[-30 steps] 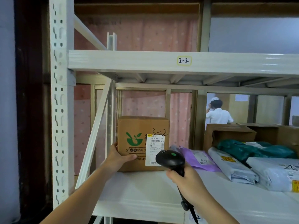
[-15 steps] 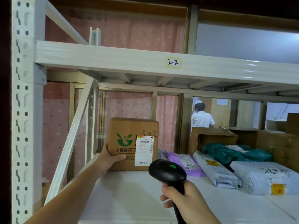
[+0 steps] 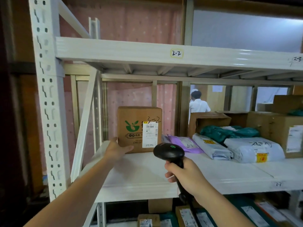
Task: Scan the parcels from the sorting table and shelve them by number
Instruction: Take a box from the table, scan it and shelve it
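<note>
We take the cardboard box as our landmark: it stands upright on the white shelf, toward the shelf's left end and set back from the front edge. Its face shows a green bowl-and-leaf logo, a white shipping label stuck on the right half, and a handwritten number just above that label.

Our left hand is at the box's lower left corner. The thumb lies across the bottom of the front face and the palm meets the left side; the other fingers are hidden behind the box, so we cannot tell how far they wrap round it.

Our right hand is in front of the box and to its lower right, fingers clenched round the handle of a black barcode scanner. The scanner's head sits just below and right of the label, apart from the box, with a small green light on top.

Right of the box, lying flat on the same shelf, come a purple mailer bag, then grey mailer bags, a green bag and brown cartons farther along. Above the box, the upper shelf beam carries a yellow-edged tag reading 2-2. Behind and right of the box, through the rack, a person in white stands turned away.
</note>
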`<state>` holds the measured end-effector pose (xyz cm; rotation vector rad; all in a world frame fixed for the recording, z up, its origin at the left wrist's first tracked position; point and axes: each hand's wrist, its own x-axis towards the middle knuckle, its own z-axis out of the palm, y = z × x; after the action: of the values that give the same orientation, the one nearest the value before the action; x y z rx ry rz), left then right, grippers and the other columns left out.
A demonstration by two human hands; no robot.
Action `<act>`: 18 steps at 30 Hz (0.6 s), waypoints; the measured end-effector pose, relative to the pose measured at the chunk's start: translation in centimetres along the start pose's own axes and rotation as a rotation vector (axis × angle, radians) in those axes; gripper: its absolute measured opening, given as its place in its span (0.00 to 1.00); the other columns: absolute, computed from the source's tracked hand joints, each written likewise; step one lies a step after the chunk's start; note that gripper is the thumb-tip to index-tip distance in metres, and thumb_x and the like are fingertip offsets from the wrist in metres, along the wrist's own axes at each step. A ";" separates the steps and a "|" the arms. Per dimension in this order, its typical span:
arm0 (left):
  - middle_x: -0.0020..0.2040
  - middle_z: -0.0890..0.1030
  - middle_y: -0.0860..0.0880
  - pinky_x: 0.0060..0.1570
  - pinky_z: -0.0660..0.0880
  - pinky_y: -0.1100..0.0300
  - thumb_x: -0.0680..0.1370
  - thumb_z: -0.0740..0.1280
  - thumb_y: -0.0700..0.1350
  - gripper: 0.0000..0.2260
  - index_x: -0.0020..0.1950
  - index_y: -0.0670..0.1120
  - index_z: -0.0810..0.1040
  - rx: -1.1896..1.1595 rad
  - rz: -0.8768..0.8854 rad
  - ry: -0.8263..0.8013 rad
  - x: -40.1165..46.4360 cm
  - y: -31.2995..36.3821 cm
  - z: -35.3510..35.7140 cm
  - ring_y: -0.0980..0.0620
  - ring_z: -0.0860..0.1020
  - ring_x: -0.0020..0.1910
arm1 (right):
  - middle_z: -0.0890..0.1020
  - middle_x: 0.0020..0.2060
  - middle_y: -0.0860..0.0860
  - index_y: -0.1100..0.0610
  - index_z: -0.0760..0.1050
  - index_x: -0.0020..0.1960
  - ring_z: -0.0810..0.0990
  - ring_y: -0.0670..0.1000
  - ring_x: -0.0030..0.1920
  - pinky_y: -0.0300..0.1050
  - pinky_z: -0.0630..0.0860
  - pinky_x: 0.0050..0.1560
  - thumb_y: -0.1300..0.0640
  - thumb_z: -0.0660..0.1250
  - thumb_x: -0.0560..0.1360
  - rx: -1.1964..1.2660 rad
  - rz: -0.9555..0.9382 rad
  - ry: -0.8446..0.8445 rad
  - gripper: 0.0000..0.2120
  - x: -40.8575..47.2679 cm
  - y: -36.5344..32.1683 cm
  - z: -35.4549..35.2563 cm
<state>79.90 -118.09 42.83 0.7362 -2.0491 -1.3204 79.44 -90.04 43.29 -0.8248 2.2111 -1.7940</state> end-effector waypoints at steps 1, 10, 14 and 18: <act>0.76 0.74 0.43 0.71 0.70 0.51 0.76 0.79 0.41 0.39 0.82 0.40 0.62 0.025 0.010 -0.005 -1.1 0.3 -0.2 0.41 0.73 0.74 | 0.85 0.41 0.53 0.55 0.80 0.52 0.84 0.47 0.39 0.42 0.83 0.44 0.59 0.68 0.78 -0.005 0.000 0.006 0.04 -0.6 -0.1 0.0; 0.77 0.73 0.48 0.73 0.69 0.48 0.79 0.75 0.56 0.33 0.80 0.52 0.66 0.393 0.223 -0.255 -8.8 -0.1 -1.2 0.44 0.73 0.73 | 0.83 0.48 0.53 0.52 0.77 0.57 0.85 0.51 0.48 0.50 0.85 0.50 0.56 0.68 0.79 0.058 -0.001 0.062 0.07 -7.4 -0.9 -0.3; 0.78 0.72 0.49 0.71 0.69 0.51 0.79 0.70 0.63 0.33 0.80 0.50 0.67 0.512 0.310 -0.318 -12.7 0.8 -0.3 0.45 0.73 0.73 | 0.83 0.40 0.53 0.52 0.76 0.54 0.85 0.54 0.37 0.52 0.84 0.43 0.55 0.68 0.79 0.035 -0.014 0.044 0.05 -11.1 -1.1 -2.0; 0.80 0.69 0.51 0.75 0.66 0.52 0.80 0.69 0.63 0.32 0.80 0.51 0.67 0.546 0.405 -0.339 -17.0 2.2 2.3 0.48 0.69 0.77 | 0.79 0.30 0.51 0.52 0.74 0.48 0.77 0.53 0.28 0.48 0.77 0.33 0.52 0.67 0.79 -0.061 -0.028 0.055 0.05 -15.8 -0.5 -5.0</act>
<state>89.40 -103.78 41.10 0.2861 -2.6997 -0.6906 90.36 -77.67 41.88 -0.8328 2.3107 -1.7908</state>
